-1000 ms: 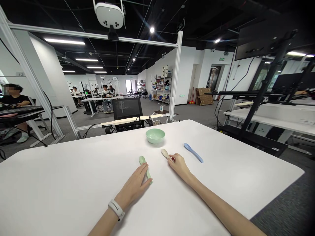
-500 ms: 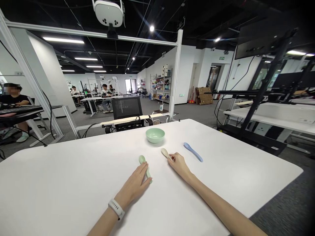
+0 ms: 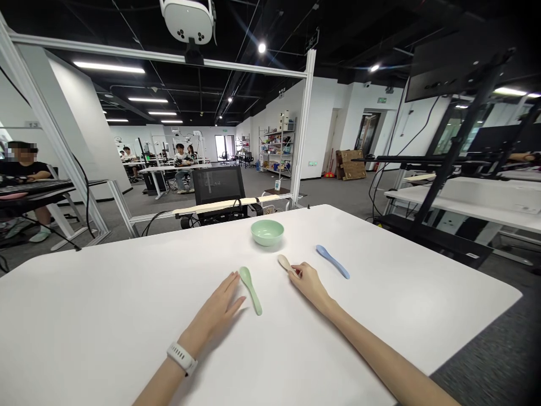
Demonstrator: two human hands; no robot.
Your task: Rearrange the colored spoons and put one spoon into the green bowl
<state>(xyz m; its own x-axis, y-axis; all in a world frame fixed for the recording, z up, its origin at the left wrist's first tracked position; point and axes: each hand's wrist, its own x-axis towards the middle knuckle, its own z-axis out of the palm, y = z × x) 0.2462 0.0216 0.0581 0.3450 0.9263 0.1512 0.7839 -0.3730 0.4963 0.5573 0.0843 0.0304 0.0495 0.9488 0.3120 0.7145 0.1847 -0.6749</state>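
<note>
A green spoon [image 3: 252, 292] lies on the white table, bowl end pointing away from me. Just to its left is my left hand [image 3: 214, 307], fingers stretched out and thumb apart, holding nothing. My right hand [image 3: 310, 285] has its fingers closed on the handle of a cream spoon [image 3: 284, 261], which is at the table surface; the rest of that handle is hidden by the hand. Right of this hand rests a blue spoon [image 3: 333, 262]. Beyond the spoons, near the far edge, stands a light green bowl [image 3: 267, 233], upright.
The white table [image 3: 127, 316] has rounded corners. Behind its far edge are a metal frame [image 3: 305, 124] and a black chair [image 3: 218, 189]. A black stand [image 3: 439, 158] rises off to the right. A seated person [image 3: 25, 166] is at far left, with others farther back.
My left hand has come off the green spoon and shifted left, leaving the spoon lying in place. My right hand stays on the cream spoon.
</note>
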